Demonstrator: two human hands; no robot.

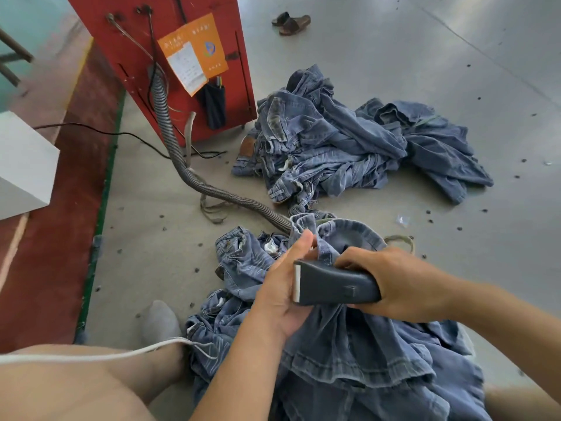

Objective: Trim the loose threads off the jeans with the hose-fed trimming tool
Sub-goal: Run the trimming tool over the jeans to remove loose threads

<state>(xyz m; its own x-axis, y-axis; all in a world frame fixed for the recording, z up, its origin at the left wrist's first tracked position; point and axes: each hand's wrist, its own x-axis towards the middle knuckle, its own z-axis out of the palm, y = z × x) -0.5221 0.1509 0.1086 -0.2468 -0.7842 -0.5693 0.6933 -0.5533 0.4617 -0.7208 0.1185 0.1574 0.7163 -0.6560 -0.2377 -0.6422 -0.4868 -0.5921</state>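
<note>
A pair of blue jeans (pixel 343 344) lies bunched over my lap and the floor. My left hand (pixel 283 287) grips a fold of the denim near the hem, thumb up against the cloth. My right hand (pixel 391 284) holds the dark trimming tool (pixel 331 284) by its rear end. The tool's metal blade edge points left and sits against my left palm. A grey ribbed hose (pixel 182 165) runs across the floor from the red machine (pixel 170 56) and disappears under the jeans behind my hands.
A pile of more blue jeans (pixel 343 141) lies on the grey floor ahead. Sandals (pixel 291 23) sit far back. A white box (pixel 24 165) stands at the left. My knee and a grey-socked foot (pixel 161 323) are at the lower left. Black cables trail by the machine.
</note>
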